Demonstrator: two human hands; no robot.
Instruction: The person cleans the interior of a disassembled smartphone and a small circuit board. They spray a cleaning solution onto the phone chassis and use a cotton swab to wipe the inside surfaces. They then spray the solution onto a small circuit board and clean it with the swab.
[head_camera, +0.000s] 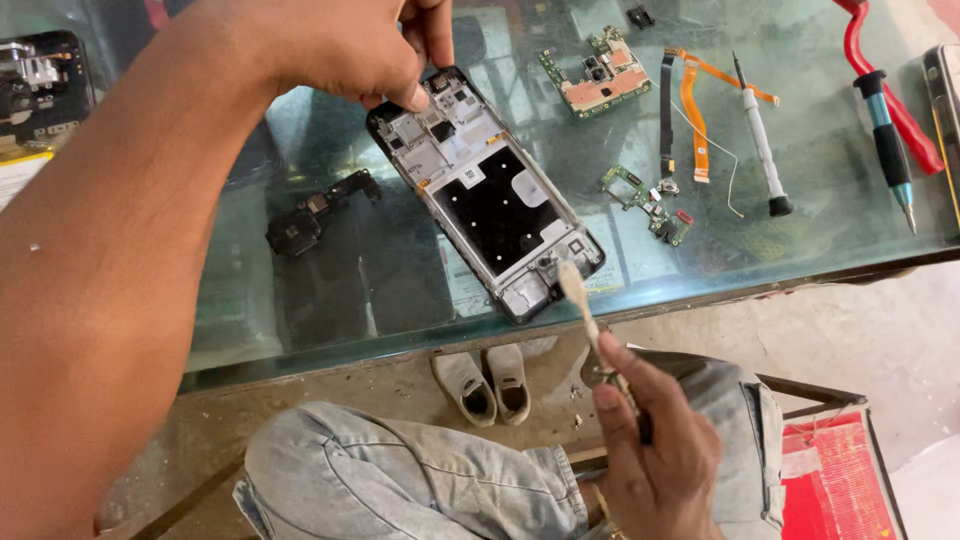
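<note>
Pinched at its top end by the left hand (350, 50), the opened phone frame (485, 195) lies on the glass table (300, 300), its long axis running diagonally down toward the right hand (655, 460). That hand is closed around a small brush (580, 300) whose bristle tip touches the frame's lower end. White rectangular labels sit on the frame's dark middle; a green circuit board (600, 75) and orange flex cables (695, 110) lie apart, upper right.

At frame centre the opened phone frame (487, 193) is black with silver shields, on a greenish glass worktop (330, 290). Upper right lie orange ribbon cables (697, 110), a white-handled screwdriver (762, 140) and red-handled pliers (885, 85). The brush (580, 300) has pale bristles; the jeans (400, 480) are faded light blue.
</note>
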